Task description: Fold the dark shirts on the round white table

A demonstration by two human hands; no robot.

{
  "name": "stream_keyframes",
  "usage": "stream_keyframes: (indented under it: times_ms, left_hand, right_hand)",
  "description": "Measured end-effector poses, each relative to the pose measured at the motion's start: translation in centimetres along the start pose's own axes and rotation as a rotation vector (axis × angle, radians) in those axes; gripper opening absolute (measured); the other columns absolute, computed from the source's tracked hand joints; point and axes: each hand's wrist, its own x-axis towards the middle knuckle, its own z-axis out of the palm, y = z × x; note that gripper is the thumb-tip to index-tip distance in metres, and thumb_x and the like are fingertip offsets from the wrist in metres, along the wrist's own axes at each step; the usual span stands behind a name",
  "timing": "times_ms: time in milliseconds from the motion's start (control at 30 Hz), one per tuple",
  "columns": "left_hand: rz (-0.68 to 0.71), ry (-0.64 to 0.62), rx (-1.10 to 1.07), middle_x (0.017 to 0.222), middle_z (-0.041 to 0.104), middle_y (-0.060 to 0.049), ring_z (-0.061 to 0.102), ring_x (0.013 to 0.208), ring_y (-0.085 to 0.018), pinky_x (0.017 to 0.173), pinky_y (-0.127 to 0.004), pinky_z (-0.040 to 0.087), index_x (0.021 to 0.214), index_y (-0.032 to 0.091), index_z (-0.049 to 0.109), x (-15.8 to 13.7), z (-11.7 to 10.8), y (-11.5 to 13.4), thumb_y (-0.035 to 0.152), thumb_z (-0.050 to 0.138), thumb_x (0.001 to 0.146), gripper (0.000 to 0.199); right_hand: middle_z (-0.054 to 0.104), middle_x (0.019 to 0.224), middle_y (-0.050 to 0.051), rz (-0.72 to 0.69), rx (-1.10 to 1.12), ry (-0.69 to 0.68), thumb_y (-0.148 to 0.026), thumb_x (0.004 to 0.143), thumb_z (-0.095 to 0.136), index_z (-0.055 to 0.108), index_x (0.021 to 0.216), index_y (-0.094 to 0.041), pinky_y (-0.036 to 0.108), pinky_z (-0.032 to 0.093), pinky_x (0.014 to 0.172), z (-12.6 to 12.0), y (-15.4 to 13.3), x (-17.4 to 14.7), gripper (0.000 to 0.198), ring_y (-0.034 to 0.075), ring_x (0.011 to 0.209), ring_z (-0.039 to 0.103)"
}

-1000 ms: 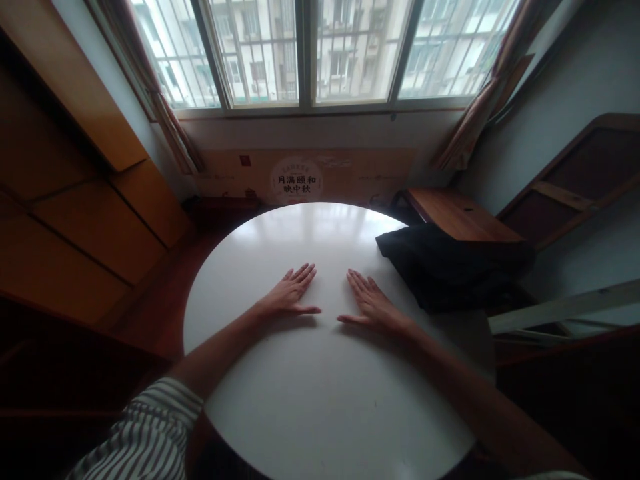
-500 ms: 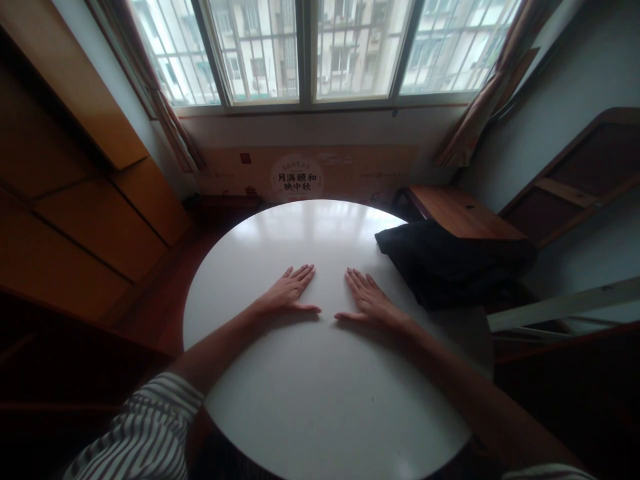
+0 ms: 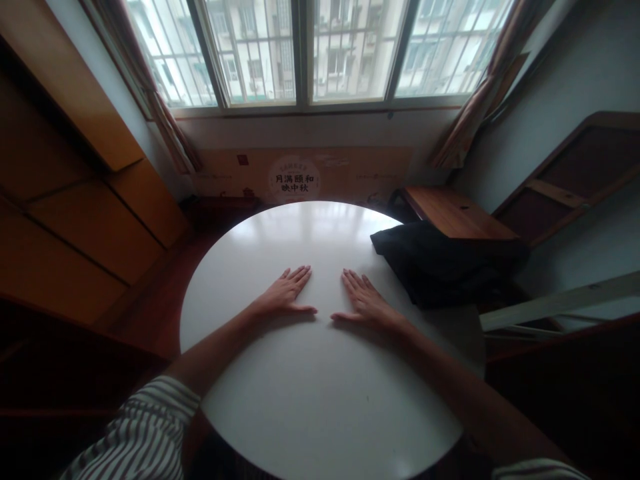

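We rest left hand, right hand flat on counter, fingers outstretched, gripping nothing. Our rightward sweep could push black cloth, draped at rim, off counter.

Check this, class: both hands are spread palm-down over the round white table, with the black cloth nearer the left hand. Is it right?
No: the head view shows the black cloth nearer the right hand, not the left hand. The rest stands.
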Motion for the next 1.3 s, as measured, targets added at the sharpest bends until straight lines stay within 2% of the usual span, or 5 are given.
stream_keyframes:
  times_ms: [567, 767, 867, 1033, 1300]
  left_hand:
    - [0.022, 0.040, -0.006, 0.160, 0.024, -0.020, 0.022, 0.148, -0.033, 0.119, -0.050, 0.016, 0.155, 0.012, 0.022, 0.1, 0.2, 0.0, 0.081, 0.048, 0.080, 0.105]
    - [-0.020, 0.423, -0.269, 0.096, 0.065, -0.008, 0.060, 0.087, -0.019, 0.082, -0.032, 0.048, 0.112, 0.017, 0.059, 0.2, 1.4, -0.1, 0.033, 0.051, 0.095, 0.025]
    - [0.002, 0.517, -0.350, 0.059, 0.037, 0.006, 0.036, 0.054, -0.009, 0.055, -0.022, 0.033, 0.069, 0.018, 0.048, 0.3, 2.3, -0.7, 0.023, 0.042, 0.096, 0.028]
    - [0.097, 0.557, -0.370, 0.061, 0.010, 0.007, 0.013, 0.054, -0.008, 0.050, -0.023, 0.016, 0.056, 0.020, 0.022, 0.4, 2.8, -1.2, 0.021, 0.045, 0.092, 0.043]
    - [0.157, 0.561, -0.368, 0.060, 0.013, 0.006, 0.013, 0.055, -0.009, 0.049, -0.022, 0.014, 0.056, 0.020, 0.021, 0.5, 2.9, -1.1, 0.014, 0.045, 0.084, 0.037]
  right_hand:
    - [0.021, 0.158, 0.026, -0.023, 0.026, 0.049, -0.087, 0.077, 0.040, 0.027, 0.154, -0.001, 0.052, 0.016, 0.119, 0.0, 0.1, 0.0, 0.116, 0.037, 0.148, 0.017]
    - [0.073, 0.111, 0.015, -0.040, 0.182, 0.326, -0.043, 0.100, 0.039, 0.071, 0.111, -0.015, 0.032, 0.050, 0.086, -0.3, -0.2, -0.3, 0.043, 0.025, 0.099, 0.069]
    - [0.075, 0.083, 0.008, -0.018, 0.177, 0.553, -0.029, 0.101, 0.039, 0.073, 0.090, -0.019, 0.026, 0.048, 0.070, -1.2, 0.0, -0.5, 0.037, 0.018, 0.070, 0.068]
    - [0.072, 0.081, 0.009, 0.135, -0.068, 0.753, -0.028, 0.100, 0.043, 0.071, 0.085, -0.016, 0.025, 0.046, 0.066, -6.2, 2.0, -1.8, 0.034, 0.018, 0.071, 0.066]
    - [0.061, 0.126, 0.027, 0.634, -0.425, 0.409, -0.051, 0.079, 0.071, 0.059, 0.128, -0.004, 0.056, 0.043, 0.094, -10.4, 7.7, -5.5, 0.068, 0.045, 0.116, 0.054]
